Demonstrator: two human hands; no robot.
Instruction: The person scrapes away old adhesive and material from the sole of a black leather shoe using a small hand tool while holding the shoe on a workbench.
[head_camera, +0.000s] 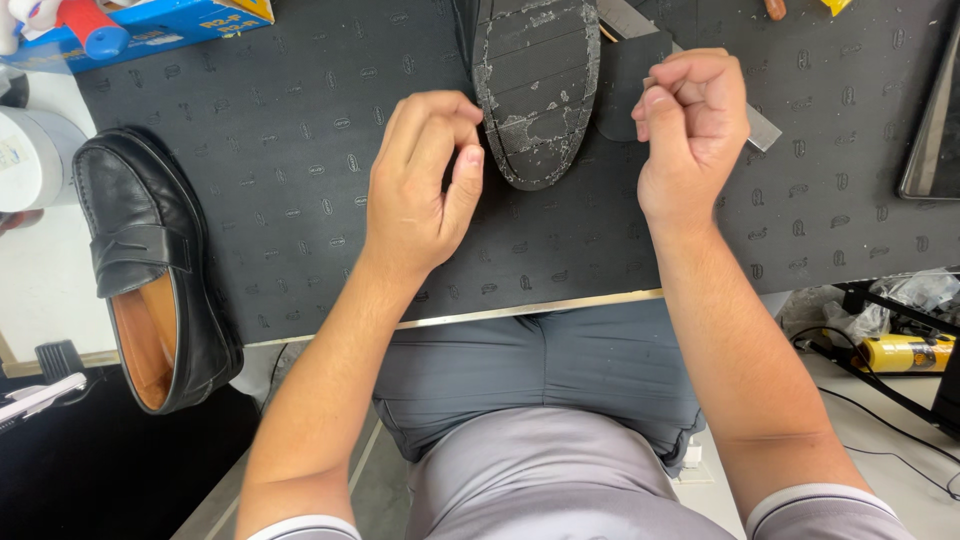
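Person sits at the bench, which is covered w/ a black embossed rubber sheet. Upturned shoe lies sole up at top centre, toe toward the person, tread worn and flaked w/ pale patches. Left hand rests on the sheet just left of the toe; fingers curled in, thumb near fingertips, grip loosely closed, nothing seen in it. Right hand is raised just right of the shoe, grip clenched to a fist; can't tell if anything tiny is pinched inside. Dark cut-out piece lies between shoe and right hand, metal ruler partly under that hand. Black loafer sits upright at bench's left edge, tan lining showing, well apart from both hands.
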